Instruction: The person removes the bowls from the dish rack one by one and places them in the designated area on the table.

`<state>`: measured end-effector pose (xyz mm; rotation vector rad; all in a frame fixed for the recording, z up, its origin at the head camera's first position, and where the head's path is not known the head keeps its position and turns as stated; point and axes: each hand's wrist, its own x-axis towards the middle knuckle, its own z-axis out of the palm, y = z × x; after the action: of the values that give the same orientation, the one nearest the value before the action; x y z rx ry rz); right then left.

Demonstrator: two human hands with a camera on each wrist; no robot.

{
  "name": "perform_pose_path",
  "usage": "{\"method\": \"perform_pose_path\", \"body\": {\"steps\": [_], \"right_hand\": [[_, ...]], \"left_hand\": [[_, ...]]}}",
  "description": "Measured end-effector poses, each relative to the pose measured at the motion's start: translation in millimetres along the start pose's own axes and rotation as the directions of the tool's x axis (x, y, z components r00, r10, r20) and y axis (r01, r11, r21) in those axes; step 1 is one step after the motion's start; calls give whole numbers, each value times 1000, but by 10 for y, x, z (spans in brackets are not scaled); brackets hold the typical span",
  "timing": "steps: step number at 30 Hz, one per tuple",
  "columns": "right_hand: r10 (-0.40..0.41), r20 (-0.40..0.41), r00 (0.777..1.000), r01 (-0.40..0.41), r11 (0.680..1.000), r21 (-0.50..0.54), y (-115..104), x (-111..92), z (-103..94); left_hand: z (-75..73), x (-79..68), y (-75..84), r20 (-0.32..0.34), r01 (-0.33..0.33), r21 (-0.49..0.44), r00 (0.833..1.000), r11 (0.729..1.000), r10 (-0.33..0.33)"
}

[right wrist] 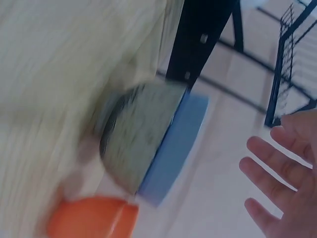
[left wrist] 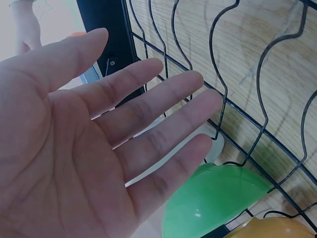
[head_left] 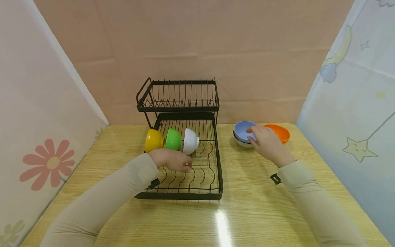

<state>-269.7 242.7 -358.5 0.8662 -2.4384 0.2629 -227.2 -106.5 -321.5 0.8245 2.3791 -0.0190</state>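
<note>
My left hand (head_left: pixel 175 160) hovers over the lower tier of the black dish rack (head_left: pixel 220 178), its fingers spread and holding nothing. Just behind it, a yellow bowl (head_left: pixel 153 140), a green bowl (head_left: pixel 174 139) and a white bowl (head_left: pixel 190 142) stand on edge in a row on the wires. To the right of the rack, a light blue bowl (head_left: pixel 241 131) sits nested in a speckled bowl (right wrist: pixel 141 131). My right hand (head_left: pixel 267 141) is above the right side of this stack. In the right wrist view its loosely bent fingers show apart from the bowls, with nothing in them.
An orange bowl (head_left: pixel 281 133) lies right of the stack, partly hidden by my right hand. The rack's upper tier (head_left: pixel 179 109) rises over the back of the lower one. A peach backdrop (head_left: pixel 262 68) closes off the rear of the wooden table (head_left: pixel 247 212), with patterned cloths at both sides.
</note>
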Motion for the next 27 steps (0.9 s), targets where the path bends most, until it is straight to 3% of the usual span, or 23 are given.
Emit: {"method": "perform_pose_path", "body": {"steps": [8,15,17,19,21,23,27], "right_hand": [[-130,63,989,127,990,53,-282,-11,218],[-82,231,969,72,996,51,-408,-87,362],[-87,248,965,75,996,57,-425,-107,392],[-97,252,963,86,995,55,-436,-124,414],[-103,252,962,93,994,54,-442,-139,428],[-106,250,963,98,994,44,-443,-150,438],[-104,248,963,98,995,35,-439,-163,450]], "left_hand": [[9,-23,-1,3,10,-23,1000,1000,-10],[16,-25,-5,-4,9,-44,1000,999,-9],[22,-28,-16,-42,9,-57,999,998,-12],[23,-17,-40,-128,-3,-78,992,997,-7],[-8,-9,-68,-238,-12,-128,971,992,-19],[-59,9,-104,-367,-27,-202,929,979,-50],[-191,37,-154,-562,-48,-394,803,918,-199]]}}
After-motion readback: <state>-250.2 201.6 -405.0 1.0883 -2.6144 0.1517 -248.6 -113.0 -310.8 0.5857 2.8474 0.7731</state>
